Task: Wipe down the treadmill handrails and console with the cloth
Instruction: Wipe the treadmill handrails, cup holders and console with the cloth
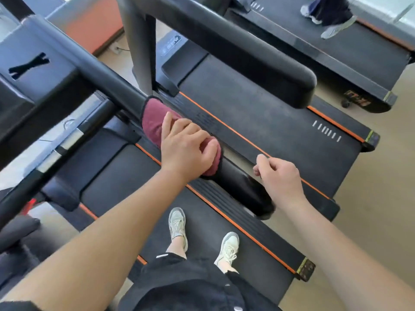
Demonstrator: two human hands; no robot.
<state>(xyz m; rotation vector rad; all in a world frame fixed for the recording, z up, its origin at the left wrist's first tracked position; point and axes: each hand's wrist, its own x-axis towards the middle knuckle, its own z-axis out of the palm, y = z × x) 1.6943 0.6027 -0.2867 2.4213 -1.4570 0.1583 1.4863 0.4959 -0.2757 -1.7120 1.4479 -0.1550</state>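
Forearms reach out from the near edge. The left hand [188,149] curls its fingers over the maroon cloth [152,120], which is wrapped around the black handrail [107,84], probably to rub its top and sides. The right hand [280,173] hovers empty and loosely curled near the rail's end.

Maroon cloth [155,122], black handrail [107,85], orange-striped black treadmill deck [247,140], pale shoes [177,223].
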